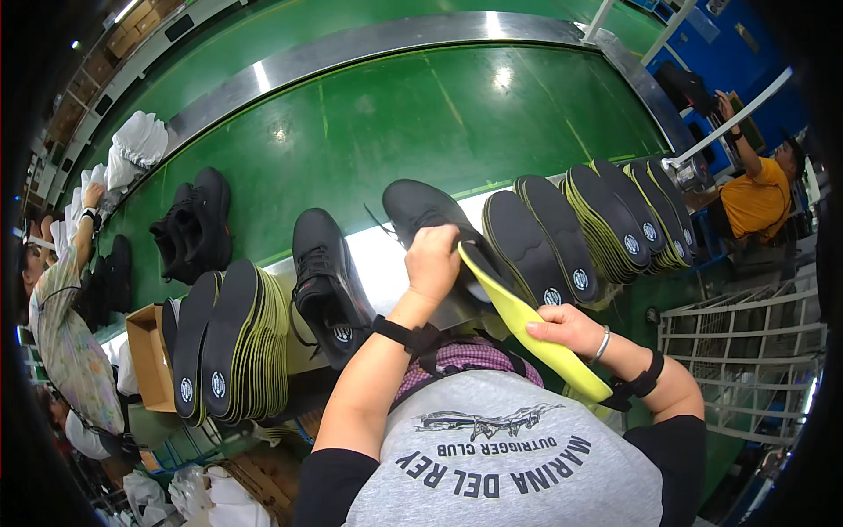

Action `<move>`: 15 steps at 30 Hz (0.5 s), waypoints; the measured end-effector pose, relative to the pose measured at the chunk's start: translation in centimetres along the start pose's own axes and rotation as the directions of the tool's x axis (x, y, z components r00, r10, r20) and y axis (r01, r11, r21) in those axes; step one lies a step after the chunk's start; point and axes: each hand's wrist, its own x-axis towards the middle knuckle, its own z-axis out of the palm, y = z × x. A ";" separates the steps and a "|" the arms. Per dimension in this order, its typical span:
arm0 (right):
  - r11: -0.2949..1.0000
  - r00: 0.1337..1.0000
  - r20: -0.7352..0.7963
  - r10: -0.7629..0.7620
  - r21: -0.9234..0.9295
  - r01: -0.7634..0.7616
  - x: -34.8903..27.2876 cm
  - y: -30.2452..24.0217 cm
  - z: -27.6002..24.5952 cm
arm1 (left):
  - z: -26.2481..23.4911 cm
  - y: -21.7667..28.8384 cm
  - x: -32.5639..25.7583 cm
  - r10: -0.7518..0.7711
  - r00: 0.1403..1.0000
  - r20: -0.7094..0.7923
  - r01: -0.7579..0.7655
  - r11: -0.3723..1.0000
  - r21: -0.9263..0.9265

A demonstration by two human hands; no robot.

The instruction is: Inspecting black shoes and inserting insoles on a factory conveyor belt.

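A black lace-up shoe (420,204) lies on the metal ledge in front of me, toe pointing away. At its opening my left hand (433,262) is closed, fingers curled on the shoe's collar or tongue. My right hand (569,332) grips a yellow-green insole (514,309) around its middle, thumb on top. The insole stands on edge, tilted, its far end at the shoe's opening beside my left hand and its other end near my right wrist. A second black shoe (318,250) sits to the left, with an insole visible inside.
Stacks of black-topped insoles stand at the left (255,338) and right (606,215). Beyond runs a green conveyor belt (395,114) carrying a pair of black shoes (195,224). A cardboard box (151,356) is at left. One person works at each side; a white wire rack (738,351) stands right.
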 end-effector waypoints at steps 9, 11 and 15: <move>0.845 0.955 -0.037 0.295 -0.456 -0.278 5.5 -4.2 -0.8 | 0.8 -2.8 1.7 -0.382 0.872 0.306 0.489 0.701 -0.519; 0.663 0.992 0.012 0.129 -0.744 -0.078 7.3 -5.5 -0.1 | 0.8 -3.3 2.0 -0.363 0.857 0.365 0.515 0.624 -0.588; 0.397 0.996 0.009 0.091 -0.917 -0.028 10.8 -6.3 2.2 | 0.0 -3.9 2.0 -0.264 0.854 0.449 0.508 0.615 -0.603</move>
